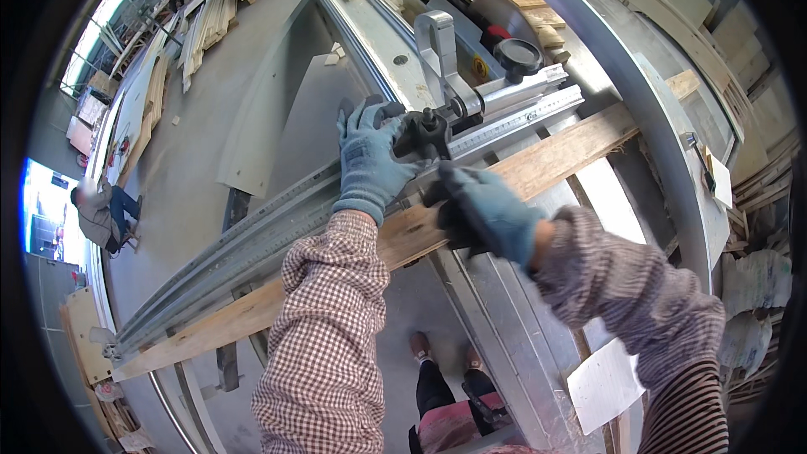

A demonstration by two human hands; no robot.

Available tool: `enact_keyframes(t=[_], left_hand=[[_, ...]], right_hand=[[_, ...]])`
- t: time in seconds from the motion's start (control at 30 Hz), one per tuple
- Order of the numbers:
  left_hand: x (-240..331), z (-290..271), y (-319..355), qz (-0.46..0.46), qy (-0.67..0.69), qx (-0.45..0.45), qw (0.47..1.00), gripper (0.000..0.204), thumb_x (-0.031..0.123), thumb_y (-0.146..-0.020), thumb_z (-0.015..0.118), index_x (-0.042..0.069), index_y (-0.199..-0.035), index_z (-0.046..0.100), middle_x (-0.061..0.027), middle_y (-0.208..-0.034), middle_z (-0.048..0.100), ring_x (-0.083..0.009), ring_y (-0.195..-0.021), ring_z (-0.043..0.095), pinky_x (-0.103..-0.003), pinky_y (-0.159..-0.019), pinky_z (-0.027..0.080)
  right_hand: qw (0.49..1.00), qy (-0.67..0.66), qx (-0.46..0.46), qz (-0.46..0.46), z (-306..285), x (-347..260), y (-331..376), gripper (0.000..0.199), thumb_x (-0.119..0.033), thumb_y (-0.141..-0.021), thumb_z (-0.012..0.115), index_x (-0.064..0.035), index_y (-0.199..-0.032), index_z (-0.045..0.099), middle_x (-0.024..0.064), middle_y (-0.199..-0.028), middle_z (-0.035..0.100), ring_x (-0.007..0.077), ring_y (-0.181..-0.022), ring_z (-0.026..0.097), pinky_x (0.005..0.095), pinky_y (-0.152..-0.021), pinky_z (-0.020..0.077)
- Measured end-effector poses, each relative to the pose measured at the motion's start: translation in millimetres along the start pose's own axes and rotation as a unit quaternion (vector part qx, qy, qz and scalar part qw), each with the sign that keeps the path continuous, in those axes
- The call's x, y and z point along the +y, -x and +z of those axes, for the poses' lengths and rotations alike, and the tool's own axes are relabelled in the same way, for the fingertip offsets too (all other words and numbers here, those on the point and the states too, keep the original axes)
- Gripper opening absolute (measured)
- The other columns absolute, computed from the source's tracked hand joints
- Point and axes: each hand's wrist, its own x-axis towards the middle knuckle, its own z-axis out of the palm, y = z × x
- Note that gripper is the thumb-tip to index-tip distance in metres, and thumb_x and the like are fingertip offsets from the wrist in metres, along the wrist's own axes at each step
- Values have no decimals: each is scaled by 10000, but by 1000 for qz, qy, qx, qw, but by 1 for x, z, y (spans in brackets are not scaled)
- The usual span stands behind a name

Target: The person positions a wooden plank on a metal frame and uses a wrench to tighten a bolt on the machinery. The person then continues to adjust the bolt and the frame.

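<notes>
My left hand (370, 155), in a blue-grey glove, is closed around the left side of a black flip stop (414, 136) on an aluminium fence rail (311, 189). A black bolt or knob (430, 118) stands up from that part. Just below and to the right, my right hand (487, 210), gloved in blue and black, is blurred by motion. Its fingers are curled, and whatever is in them cannot be made out. Behind the stop rises a grey metal bracket (437, 50), with a round black knob (519, 57) to its right.
A long wooden board (572, 147) runs along the near side of the rail. The saw's metal table (504, 345) lies below, with a white sheet (603, 387) on it. A tall metal panel (647, 109) curves at the right. Timber stacks (210, 25) and a seated person (105, 210) are farther left.
</notes>
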Motion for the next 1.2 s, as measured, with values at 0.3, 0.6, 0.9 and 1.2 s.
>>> enact_keyframes(t=[0.3,0.6,0.9,1.2], left_hand=[[3,2,-2,8,4,19,1000,496,391,-602,797,154,-1021,675,-43,-1116,542,-236,-1206,399,-457,-1133,105],[2,-5,3,-16,3,1,1000,514,317,-596,788,157,-1069,664,-49,-1143,557,-267,-1224,398,-450,-1122,135],[-1,-8,4,-19,-7,-15,1000,509,399,-613,776,164,-1051,668,-34,-1141,540,-247,-1239,371,-460,-1136,85],[2,-4,0,4,-16,10,1000,485,371,-624,794,153,-1040,675,-37,-1144,574,-267,-1212,416,-434,-1105,190]], right_hand=[[886,462,-23,26,-52,-97,1,488,-508,-911,478,-52,-919,651,51,-533,536,111,-355,461,239,-313,372],[984,176,22,16,-5,-40,6,396,-411,-946,444,-49,-857,580,82,-578,561,170,-414,513,299,-356,418],[997,68,7,-21,6,-14,7,352,-369,-949,436,-57,-909,593,78,-635,581,171,-441,538,314,-416,490],[881,467,-47,62,-42,-107,-5,454,-461,-938,444,-40,-920,613,58,-539,531,108,-340,422,259,-306,346]])
